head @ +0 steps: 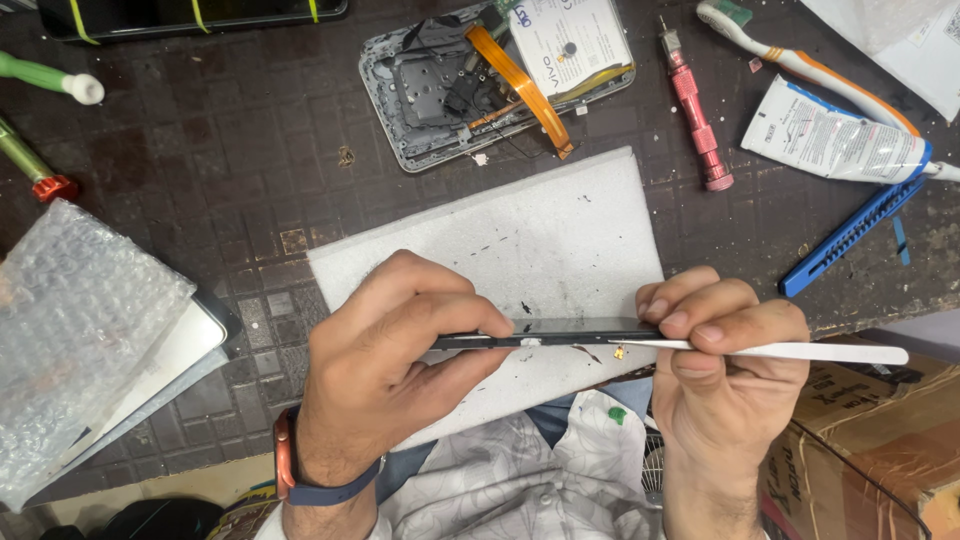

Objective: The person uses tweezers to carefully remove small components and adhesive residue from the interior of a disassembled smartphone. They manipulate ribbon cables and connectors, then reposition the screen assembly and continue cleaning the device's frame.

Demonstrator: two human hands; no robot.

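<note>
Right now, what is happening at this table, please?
A person holds a thin dark panel edge-up over a white foam sheet. The left hand grips one end of it, and the right hand holds metal tweezers with the tip at the panel's edge. Behind the foam lies an opened phone with an orange ribbon cable, and to the right a red screwdriver, a white tube and a blue plastic tool.

Black panel (575,336) ends hidden by fingers (470,325); tweezers' (780,350) tips unclear.
</note>
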